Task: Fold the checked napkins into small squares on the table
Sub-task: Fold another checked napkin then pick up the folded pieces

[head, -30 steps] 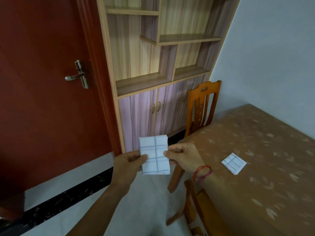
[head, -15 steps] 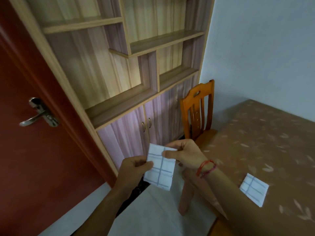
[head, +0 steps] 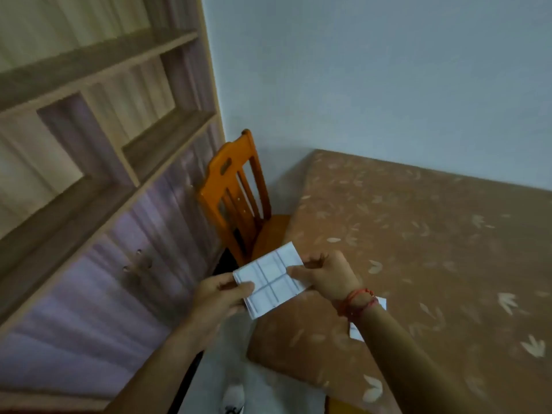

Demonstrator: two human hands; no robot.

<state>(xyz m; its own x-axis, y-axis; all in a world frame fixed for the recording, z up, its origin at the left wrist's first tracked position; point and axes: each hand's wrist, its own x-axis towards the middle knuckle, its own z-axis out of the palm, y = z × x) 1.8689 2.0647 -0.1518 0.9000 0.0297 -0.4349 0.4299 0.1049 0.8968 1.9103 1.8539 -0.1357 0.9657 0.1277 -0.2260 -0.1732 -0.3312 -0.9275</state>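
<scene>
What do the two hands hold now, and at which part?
Both hold one checked napkin in the air: left hand at its left edge, right hand at its right edge.

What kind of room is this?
Probably a room in someone's home, maybe a dining corner. There is a table with a leaf-patterned cover, an orange wooden chair pushed up to it, and a wooden shelf cabinet with doors along the wall.

Dim, flat, bluish indoor light with no visible source and no glare. Soft motion blur throughout, heaviest on the shelving [head: 98, 150] far left of the held napkin [head: 270, 283]. Wide-angle bending of straight edges toward the frame borders. Faint, diffuse shadow under the table [head: 433, 249] edge below the grip.
</scene>
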